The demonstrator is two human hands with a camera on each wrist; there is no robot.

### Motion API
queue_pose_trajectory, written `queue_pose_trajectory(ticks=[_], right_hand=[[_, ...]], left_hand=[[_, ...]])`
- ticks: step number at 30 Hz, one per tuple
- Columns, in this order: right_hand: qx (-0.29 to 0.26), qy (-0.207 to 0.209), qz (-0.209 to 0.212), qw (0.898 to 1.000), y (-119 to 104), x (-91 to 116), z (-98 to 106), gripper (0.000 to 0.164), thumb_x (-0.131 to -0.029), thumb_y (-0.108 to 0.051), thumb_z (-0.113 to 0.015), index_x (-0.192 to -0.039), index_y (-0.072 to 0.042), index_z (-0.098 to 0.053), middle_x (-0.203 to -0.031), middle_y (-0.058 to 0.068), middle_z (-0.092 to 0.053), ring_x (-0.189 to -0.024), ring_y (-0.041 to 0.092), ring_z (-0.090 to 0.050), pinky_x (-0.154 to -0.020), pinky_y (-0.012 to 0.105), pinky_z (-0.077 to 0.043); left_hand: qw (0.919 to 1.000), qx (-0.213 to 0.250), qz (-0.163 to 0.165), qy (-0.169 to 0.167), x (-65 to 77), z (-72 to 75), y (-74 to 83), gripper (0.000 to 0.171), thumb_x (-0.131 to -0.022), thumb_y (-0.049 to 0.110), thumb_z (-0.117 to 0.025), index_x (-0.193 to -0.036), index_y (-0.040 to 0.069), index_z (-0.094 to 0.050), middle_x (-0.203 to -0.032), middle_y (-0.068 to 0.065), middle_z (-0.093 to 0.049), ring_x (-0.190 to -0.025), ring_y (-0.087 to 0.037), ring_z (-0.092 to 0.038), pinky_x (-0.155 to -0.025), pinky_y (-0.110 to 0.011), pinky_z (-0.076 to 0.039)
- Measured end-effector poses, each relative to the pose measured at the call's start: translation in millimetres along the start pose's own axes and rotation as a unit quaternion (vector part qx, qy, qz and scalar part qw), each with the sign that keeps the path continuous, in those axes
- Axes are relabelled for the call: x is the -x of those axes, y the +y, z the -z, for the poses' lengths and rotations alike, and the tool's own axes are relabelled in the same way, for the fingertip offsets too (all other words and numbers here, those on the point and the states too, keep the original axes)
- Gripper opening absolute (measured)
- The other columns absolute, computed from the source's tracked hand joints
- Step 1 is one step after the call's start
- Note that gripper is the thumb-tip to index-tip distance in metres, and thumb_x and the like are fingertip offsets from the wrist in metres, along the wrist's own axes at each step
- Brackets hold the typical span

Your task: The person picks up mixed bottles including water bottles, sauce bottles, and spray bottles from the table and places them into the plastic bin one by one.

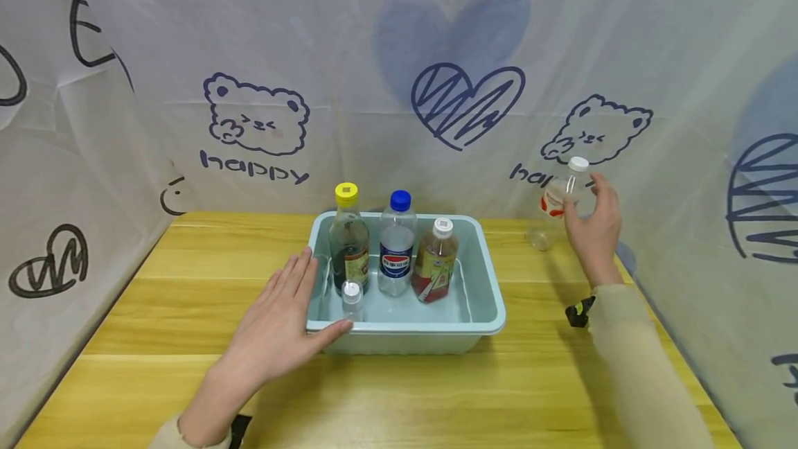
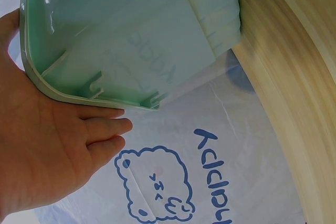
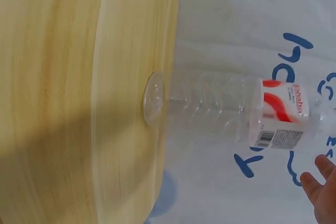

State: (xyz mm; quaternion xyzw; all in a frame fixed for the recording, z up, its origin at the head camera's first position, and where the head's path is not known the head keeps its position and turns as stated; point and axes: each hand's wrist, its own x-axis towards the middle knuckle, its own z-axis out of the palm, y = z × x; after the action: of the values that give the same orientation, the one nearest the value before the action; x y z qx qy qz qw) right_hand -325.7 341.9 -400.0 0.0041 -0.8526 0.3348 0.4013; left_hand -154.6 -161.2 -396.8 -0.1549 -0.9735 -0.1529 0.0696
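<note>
A pale green plastic bin [image 1: 411,328] stands on the table. My left hand [image 1: 274,328] rests against its near left corner, fingers straight along the left side and thumb on the front rim. The left wrist view shows the fingers [image 2: 107,129] outside the bin wall [image 2: 131,35]. At the right stands a clear plastic bottle [image 1: 572,186] with a white cap and a red-and-white label. Beside its upper part is my right hand [image 1: 595,227], thumb and fingers spread. In the right wrist view, the fingertips [image 3: 312,184] appear apart from the bottle [image 3: 210,106].
Inside the bin are a yellow-capped bottle of dark liquid [image 1: 350,238], a blue-capped bottle [image 1: 397,244], a white-capped bottle of reddish drink [image 1: 436,262] and a small clear bottle [image 1: 352,300]. A printed cloth [image 1: 361,123] hangs behind the wooden table [image 1: 436,400].
</note>
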Motion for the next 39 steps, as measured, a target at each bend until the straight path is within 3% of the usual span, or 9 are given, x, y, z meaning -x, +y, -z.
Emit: queue_pose_trajectory(ticks=[11, 21, 39], right_hand=[[0.026, -0.070, -0.075, 0.994, 10.8, -10.4, -1.3, 0.069, -0.101, -0.025, -0.065, -0.161, -0.012, -0.035, -0.159, 0.017, -0.044, -0.139, 0.041, -0.046, -0.115, 0.061, -0.040], [0.053, -0.129, -0.114, 0.984, 18.8, -13.6, -5.8, 0.082, -0.101, -0.027, -0.066, -0.167, -0.016, -0.019, -0.168, 0.016, -0.030, -0.145, 0.043, -0.039, -0.117, 0.064, -0.036], [0.057, -0.149, -0.102, 0.982, 23.5, -17.4, -8.5, 0.083, -0.102, -0.024, -0.066, -0.168, -0.015, -0.016, -0.168, 0.018, -0.031, -0.144, 0.046, -0.040, -0.118, 0.064, -0.035]], left_hand=[[1.0000, 0.000, 0.006, -0.001, 0.2, -0.2, 0.3, 0.120, -0.089, 0.088, -0.042, -0.162, -0.005, -0.023, -0.172, -0.020, -0.011, -0.157, -0.043, -0.017, -0.127, -0.058, -0.020], [1.0000, 0.000, 0.004, 0.001, 1.5, -0.2, 0.9, 0.120, -0.089, 0.088, -0.042, -0.162, -0.005, -0.023, -0.172, -0.020, -0.011, -0.157, -0.042, -0.018, -0.126, -0.058, -0.022], [1.0000, -0.002, 0.001, 0.001, 0.6, -0.5, 0.3, 0.120, -0.089, 0.088, -0.042, -0.162, -0.005, -0.022, -0.173, -0.019, -0.011, -0.157, -0.042, -0.018, -0.127, -0.057, -0.020]])
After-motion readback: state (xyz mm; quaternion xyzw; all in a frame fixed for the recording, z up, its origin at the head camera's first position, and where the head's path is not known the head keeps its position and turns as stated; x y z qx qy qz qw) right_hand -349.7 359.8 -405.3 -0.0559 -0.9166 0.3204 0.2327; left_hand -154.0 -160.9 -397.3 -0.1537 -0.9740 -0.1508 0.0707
